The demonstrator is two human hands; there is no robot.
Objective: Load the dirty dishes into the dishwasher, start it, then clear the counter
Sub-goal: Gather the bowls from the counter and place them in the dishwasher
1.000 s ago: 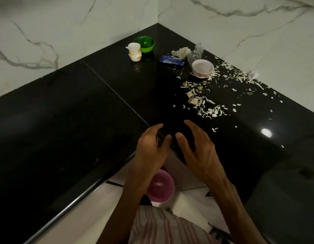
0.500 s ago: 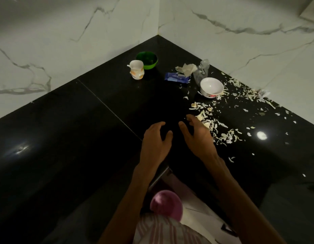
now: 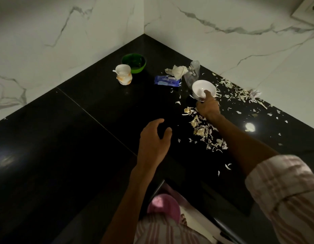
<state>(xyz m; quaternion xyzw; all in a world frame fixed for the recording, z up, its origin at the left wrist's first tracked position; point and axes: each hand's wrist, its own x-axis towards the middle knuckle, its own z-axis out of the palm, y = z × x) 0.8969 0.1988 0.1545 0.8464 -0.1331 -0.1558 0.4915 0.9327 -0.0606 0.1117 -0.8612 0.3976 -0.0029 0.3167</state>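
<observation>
Bowl [image 3: 202, 88] first: half a second ago our right hand [image 3: 208, 106] hovered beside the left one near the counter's edge, and now it has reached out to the white bowl among the peelings, thumb hooked over the near rim and inside it, the other fingers hidden underneath, so we cannot tell how firmly they clamp, though it reads as a pinch on the rim. The bowl looks tilted toward us, perhaps just leaving the black counter [image 3: 73, 138]. Our left hand [image 3: 154, 140] has stayed back over the counter, fingers loosely curled and apart, holding nothing. That tells us the loading has started with this bowl; the cup [image 3: 124, 74] and the green bowl [image 3: 134, 62], touching or nearly so by the corner of the wall, still wait well apart from our hands. The blue wrapper [image 3: 167, 81], the crumpled tissue [image 3: 176, 71], the clear plastic bag [image 3: 193, 73] and the scattered peelings [image 3: 205, 132] belong to the later clearing step. A pink bowl [image 3: 163, 205] sits below the counter edge, in what we judge may be the dishwasher, though it is too dark and blurred to be sure. Next we must lift the white bowl clear without dragging scraps along
</observation>
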